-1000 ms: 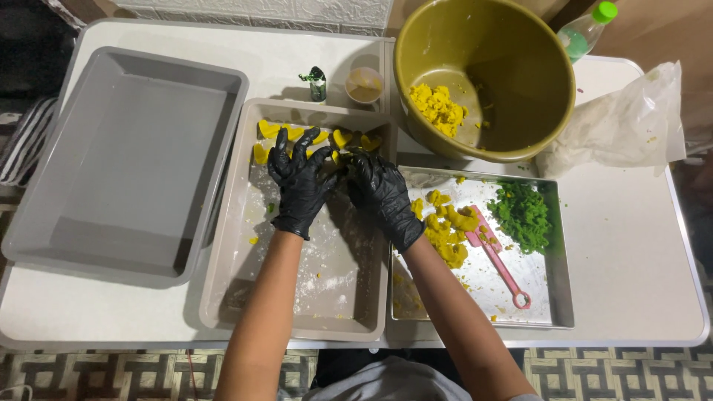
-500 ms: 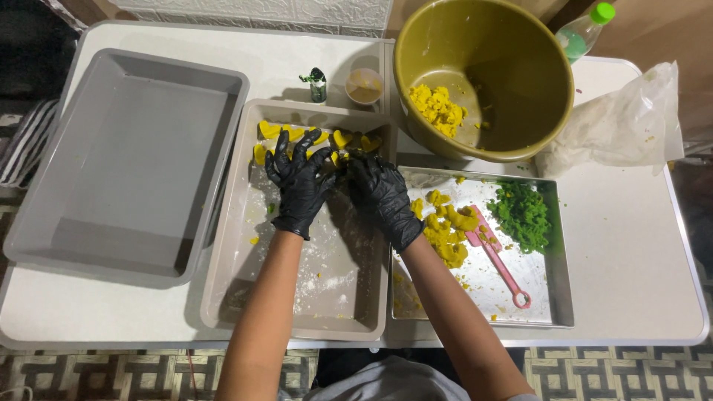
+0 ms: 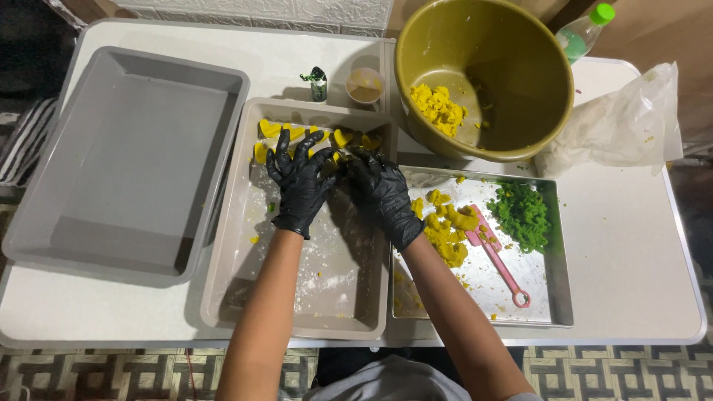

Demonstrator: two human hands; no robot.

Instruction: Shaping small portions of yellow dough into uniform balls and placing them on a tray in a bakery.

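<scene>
Both gloved hands work yellow dough pieces at the far end of the floured grey tray.

The left hand (image 3: 299, 180) lies flat in the middle tray (image 3: 223, 297), fingers spread over the yellow pieces (image 3: 278, 131) lined along its far wall; the right hand (image 3: 382, 189) sits just beside it, fingers curled down onto a piece, though whether they pinch it I cannot tell. The dough looks soft, light and easily dented, best taken gently by its edges. Right of the tray, a steel pan (image 3: 553, 297) holds more yellow dough, green dough (image 3: 523, 215) and a pink scraper (image 3: 499, 256). Beyond the tray stands an olive bowl (image 3: 512, 82); left of it, an empty grey tray (image 3: 119, 163).
</scene>
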